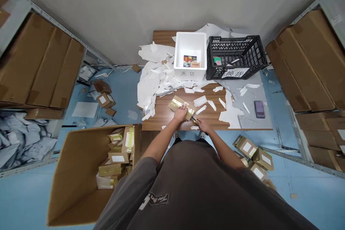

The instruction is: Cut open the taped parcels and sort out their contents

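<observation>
A small cardboard box (175, 103) with shiny tape lies at the front of the wooden table (167, 118). My left hand (180, 113) grips it from above, fingers over its taped top. In my right hand (202, 125) is a utility knife (193, 118), its front end against the box's near right corner. How far the blade is out is too small to see. Torn white paper strips (200, 101) lie just beyond the box.
A white bin (190, 74) and a black crate (237, 73), each with a few small items, stand at the back. Paper scraps (149, 82) cover the table's left. A large carton (81, 179) of parcels is at lower left; more boxes (248, 147) sit on the right floor.
</observation>
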A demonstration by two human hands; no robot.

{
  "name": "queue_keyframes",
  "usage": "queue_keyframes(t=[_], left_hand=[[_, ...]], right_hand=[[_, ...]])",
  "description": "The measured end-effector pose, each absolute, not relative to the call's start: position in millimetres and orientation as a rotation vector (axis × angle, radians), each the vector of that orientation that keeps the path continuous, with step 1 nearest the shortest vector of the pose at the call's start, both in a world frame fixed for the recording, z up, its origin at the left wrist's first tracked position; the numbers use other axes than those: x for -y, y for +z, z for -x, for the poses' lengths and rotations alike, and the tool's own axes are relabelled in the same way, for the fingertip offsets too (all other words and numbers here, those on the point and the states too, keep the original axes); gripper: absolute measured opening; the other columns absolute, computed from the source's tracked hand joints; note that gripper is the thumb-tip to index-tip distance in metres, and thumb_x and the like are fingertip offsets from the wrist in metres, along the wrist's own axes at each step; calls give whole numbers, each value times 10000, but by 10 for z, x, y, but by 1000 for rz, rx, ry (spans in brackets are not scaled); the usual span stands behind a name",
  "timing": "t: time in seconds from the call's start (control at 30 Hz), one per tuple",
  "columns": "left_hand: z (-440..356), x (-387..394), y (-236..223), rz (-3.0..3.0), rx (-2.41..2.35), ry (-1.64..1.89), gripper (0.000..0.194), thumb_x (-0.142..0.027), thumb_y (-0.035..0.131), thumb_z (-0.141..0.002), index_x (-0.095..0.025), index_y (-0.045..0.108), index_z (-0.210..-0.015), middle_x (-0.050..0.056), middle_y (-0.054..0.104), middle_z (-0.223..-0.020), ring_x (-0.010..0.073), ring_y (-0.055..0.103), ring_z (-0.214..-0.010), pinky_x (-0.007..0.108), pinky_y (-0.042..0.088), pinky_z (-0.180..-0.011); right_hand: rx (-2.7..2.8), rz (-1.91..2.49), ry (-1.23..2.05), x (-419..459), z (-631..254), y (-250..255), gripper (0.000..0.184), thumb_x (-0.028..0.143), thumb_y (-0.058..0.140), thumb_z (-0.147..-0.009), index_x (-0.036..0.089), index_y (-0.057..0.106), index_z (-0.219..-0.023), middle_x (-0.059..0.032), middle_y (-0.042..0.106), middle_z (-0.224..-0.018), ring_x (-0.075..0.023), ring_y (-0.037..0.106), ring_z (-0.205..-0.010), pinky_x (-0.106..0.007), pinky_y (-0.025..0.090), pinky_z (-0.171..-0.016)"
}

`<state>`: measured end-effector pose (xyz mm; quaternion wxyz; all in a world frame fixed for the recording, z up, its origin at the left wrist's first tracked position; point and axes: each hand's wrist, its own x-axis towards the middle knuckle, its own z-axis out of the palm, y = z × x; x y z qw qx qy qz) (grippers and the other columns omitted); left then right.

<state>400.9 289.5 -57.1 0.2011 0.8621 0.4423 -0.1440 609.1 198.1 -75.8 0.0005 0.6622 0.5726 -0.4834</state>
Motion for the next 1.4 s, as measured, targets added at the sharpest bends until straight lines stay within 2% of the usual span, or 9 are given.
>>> queue_keyframes(t=[0.17,0.23,0.37,0.47,0.6,0.73,0.93,1.1,1.4], left_hand=[[-4014,-2785,-559,-2326,-1398,-345,935,-497,810,-929,-249,345,-1702,210,650,-1520,360,562,-1472,463,408,-1223],[-3967,-2858,-598,-2309,-1434,-321,913,-525,757,-964,-296,314,-1729,184,604,-1588,360,489,-1540,486,379,-1256],[-3878,-3068,-716,-2250,-1533,-383,1076,-629,837,-850,-313,322,-1741,191,321,-1793,440,175,-1689,625,230,-1326],[-3882,-3151,-780,-2210,-1552,-428,1109,-671,837,-830,-315,318,-1744,201,312,-1796,452,129,-1698,680,172,-1327],[-3881,-3153,-815,-2273,-1503,-408,1024,-665,785,-886,-272,361,-1732,205,389,-1760,423,182,-1693,617,192,-1346],[-3804,-3080,-837,-2321,-1489,-365,946,-643,708,-955,-234,360,-1734,201,375,-1768,405,229,-1684,550,246,-1348],[-3774,-2818,-955,-2305,-1555,-278,767,-563,642,-1018,-311,414,-1706,113,334,-1804,370,215,-1693,564,215,-1367],[-3786,-2693,-1113,-2282,-1606,-63,629,-507,618,-1046,-304,531,-1635,120,484,-1721,379,311,-1660,613,225,-1360],[-3721,-2641,-1220,-2243,-1607,121,590,-491,691,-1015,-329,601,-1576,101,534,-1685,368,336,-1653,600,239,-1361]], right_hand=[[-1777,-2183,-1531,-1939,-6498,-687,456,413,309,-1159,204,706,-1240,-89,762,-1261,-240,681,-1162,-280,483,-997],[-1793,-2228,-1540,-1974,-6543,-642,489,405,262,-1164,216,698,-1280,-86,744,-1326,-243,666,-1223,-295,475,-1042],[-1879,-2157,-1502,-2066,-6442,-563,505,365,239,-1167,230,713,-1275,-76,739,-1365,-250,653,-1255,-318,473,-1066],[-1926,-2103,-1403,-2093,-6346,-527,405,385,366,-1159,241,706,-1326,-76,736,-1392,-258,652,-1276,-309,473,-1057],[-1962,-2048,-1211,-2069,-6270,-501,367,423,490,-1140,229,678,-1388,-114,714,-1419,-283,660,-1282,-315,474,-1040],[-1938,-2066,-1043,-2057,-6175,-495,386,425,485,-1147,238,623,-1456,-143,685,-1429,-300,657,-1281,-338,479,-1015],[-1921,-2043,-895,-2047,-6088,-565,407,446,447,-1159,214,564,-1473,-173,655,-1432,-311,681,-1222,-354,491,-961],[-1939,-1950,-833,-2041,-6136,-632,413,454,407,-1167,223,534,-1486,-186,655,-1445,-317,712,-1165,-362,496,-909],[-2003,-2076,-880,-2221,-6489,-748,338,430,470,-1131,227,577,-1380,-165,739,-1332,-330,719,-1149,-377,498,-922]])
